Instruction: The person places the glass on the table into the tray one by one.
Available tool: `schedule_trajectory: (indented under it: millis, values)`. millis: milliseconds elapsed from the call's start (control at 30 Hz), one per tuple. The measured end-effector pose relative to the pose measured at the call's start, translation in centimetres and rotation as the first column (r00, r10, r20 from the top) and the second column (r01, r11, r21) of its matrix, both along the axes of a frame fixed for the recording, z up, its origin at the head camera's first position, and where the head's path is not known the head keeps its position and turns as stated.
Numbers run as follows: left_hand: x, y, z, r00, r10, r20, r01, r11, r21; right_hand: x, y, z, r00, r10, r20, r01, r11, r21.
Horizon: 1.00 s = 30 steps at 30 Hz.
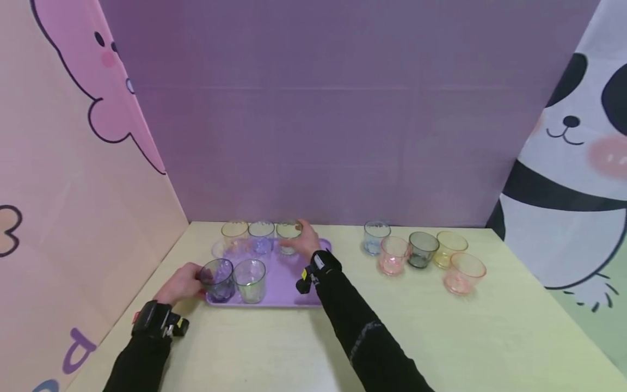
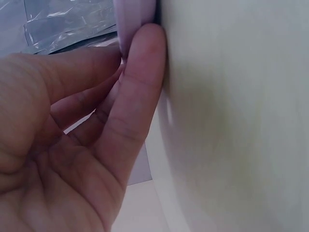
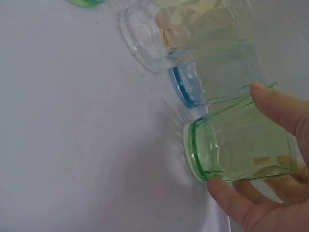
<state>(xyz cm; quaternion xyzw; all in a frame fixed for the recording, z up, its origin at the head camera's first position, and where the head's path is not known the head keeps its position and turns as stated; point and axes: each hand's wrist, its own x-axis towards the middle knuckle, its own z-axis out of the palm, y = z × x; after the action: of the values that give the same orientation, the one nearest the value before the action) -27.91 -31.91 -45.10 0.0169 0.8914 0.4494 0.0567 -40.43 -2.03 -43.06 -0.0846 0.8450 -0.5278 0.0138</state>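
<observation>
A purple tray (image 1: pixel 289 291) lies on the table with several tinted glasses on it. Near the tray's back edge my right hand (image 1: pixel 305 242) grips a green glass (image 3: pixel 241 145), thumb on one side and fingers on the other. Beside that glass stand a blue glass (image 1: pixel 262 239) and a yellowish glass (image 1: pixel 235 235). At the front left of the tray are a dark grey glass (image 1: pixel 217 280) and another green glass (image 1: pixel 251 283). My left hand (image 2: pixel 96 111) pinches the tray's rim (image 2: pixel 135 17) at its left front corner, close to the dark glass.
Right of the tray stands a group of glasses: a blue one (image 1: pixel 376 239), a pink one (image 1: pixel 393 258), a grey one (image 1: pixel 423 250), a yellow one (image 1: pixel 449 247) and a second pink one (image 1: pixel 464 275). A purple backdrop (image 1: pixel 313 136) rises behind the table (image 1: pixel 392 332).
</observation>
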Motion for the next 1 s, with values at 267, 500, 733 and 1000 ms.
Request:
schedule_trajectory:
  millis: [267,500,733,1000]
  values:
    - [0.07,-0.1,-0.11,1.0,-0.001,-0.011,0.001,1.0,0.006,-0.28,-0.58,0.22,0.998,0.009,0.059,-0.008,1.0,-0.004]
    - [-0.17,-0.13,-0.27,1.0,-0.001,-0.019,0.0,1.0,-0.011,-0.5,-0.62,-0.01,0.997,-0.003,0.071,0.003,1.0,0.007]
    - [-0.11,-0.09,-0.07,1.0,-0.008,-0.018,0.008,1.0,0.003,-0.42,-0.48,0.48,0.999,-0.012,0.05,0.009,0.999,0.044]
    - [0.07,0.05,0.19,1.0,-0.005,-0.021,0.005,1.0,-0.003,-0.44,-0.41,0.5,0.999,-0.014,0.052,0.012,0.999,0.046]
